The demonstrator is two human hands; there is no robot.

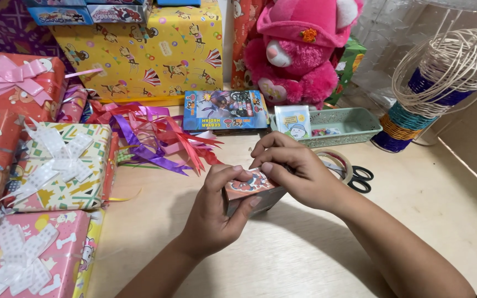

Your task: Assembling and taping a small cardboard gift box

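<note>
Box (248, 190) sits low over the table (415, 209), held between both our hands, its patterned wrap facing up. Our left hand (216, 212) cups it from below and the near side, thumb clamped on the top edge, likely steadying it. Our right hand (296, 171) comes over from the far side, fingertips (266, 167) pinched on the paper, seemingly pressing a fold flat. Tape roll (338, 163) and scissors (360, 179) lie just behind the right hand, handy. Ribbons (155, 135) sprawl to the left beside wrapped gifts (62, 165); a pink plush (299, 49) and tray (349, 124) stand beyond.
</note>
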